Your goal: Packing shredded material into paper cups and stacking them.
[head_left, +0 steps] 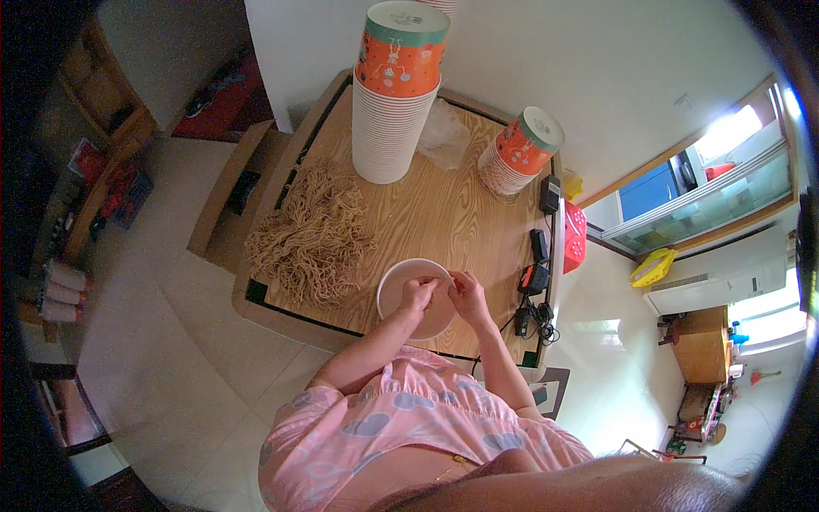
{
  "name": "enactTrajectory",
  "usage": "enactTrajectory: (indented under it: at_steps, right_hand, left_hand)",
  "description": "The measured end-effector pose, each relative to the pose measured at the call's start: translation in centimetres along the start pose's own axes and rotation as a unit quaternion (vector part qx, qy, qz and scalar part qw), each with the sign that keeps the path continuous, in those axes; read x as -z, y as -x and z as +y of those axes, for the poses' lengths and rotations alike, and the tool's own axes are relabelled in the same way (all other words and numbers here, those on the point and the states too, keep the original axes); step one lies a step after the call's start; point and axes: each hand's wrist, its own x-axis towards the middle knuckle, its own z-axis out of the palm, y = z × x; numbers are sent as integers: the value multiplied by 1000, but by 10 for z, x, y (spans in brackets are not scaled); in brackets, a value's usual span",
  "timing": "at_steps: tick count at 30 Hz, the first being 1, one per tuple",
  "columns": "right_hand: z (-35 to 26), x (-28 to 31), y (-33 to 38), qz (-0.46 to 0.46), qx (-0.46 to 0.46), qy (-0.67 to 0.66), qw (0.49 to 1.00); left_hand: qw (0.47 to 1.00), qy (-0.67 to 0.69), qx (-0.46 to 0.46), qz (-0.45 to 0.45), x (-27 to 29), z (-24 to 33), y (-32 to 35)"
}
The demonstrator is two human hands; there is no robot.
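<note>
An open white paper tub (391, 300) stands near the front edge of the wood-grain table (456, 213). My left hand (419, 294) is over its mouth, fingers pressed together. At the tub's right rim my right hand (467, 299) is closed in a pinch, its fingertips close to the left ones. Anything between the fingers is too small to make out. To the left lies a loose heap of tan twine strands (311, 235).
A tall stack of nested paper tubs (392, 128), upside down with an orange and green print, rises at the back. A shorter stack (522, 152) stands back right, with a crumpled clear plastic bag (444, 136) between. Black power adapters and cables (535, 277) line the right edge.
</note>
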Motion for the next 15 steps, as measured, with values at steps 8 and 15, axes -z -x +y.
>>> enactTrajectory:
  at_steps: [8, 15]
  right_hand:
    - [-1, 0, -1, -4, 3, 15, 1000]
    - [-17, 7, 0, 17, -6, -18, 1000]
  left_hand:
    - [996, -53, -71, 12, -2, 2, 1]
    - [990, -37, -132, 8, 4, -8, -5]
